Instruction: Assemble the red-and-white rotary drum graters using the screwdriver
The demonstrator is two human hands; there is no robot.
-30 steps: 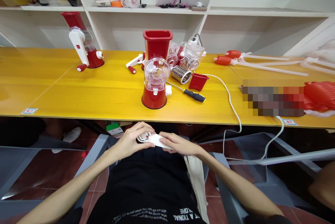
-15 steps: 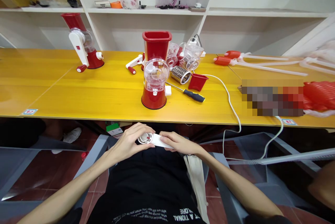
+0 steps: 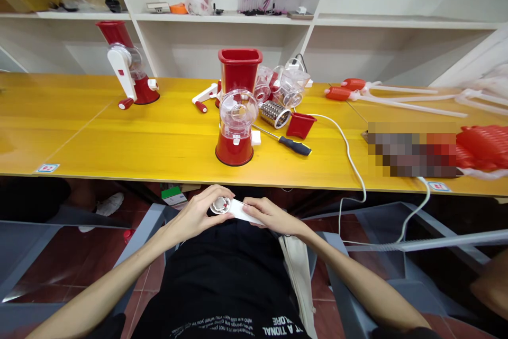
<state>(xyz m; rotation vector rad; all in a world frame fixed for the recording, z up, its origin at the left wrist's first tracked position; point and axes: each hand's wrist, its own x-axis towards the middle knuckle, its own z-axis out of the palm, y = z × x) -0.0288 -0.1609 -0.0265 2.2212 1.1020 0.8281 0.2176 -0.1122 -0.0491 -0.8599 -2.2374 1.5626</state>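
- Thumb and fingers of the person's left hand are clamped round the circular end of a white crank arm.
- Right hand grips its other end, so the piece sits near the table's front edge.
- Straight ahead stands a red grinder with a clear housing.
- Right of that lie a screwdriver, metal drum and red cup.
- Over to the left, another grinder.

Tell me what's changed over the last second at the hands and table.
Nothing clearly moved; only the view shifts slightly. Nothing was taken up or let go: the left hand and right hand still hold the white piece. The front grinder and screwdriver stayed put.
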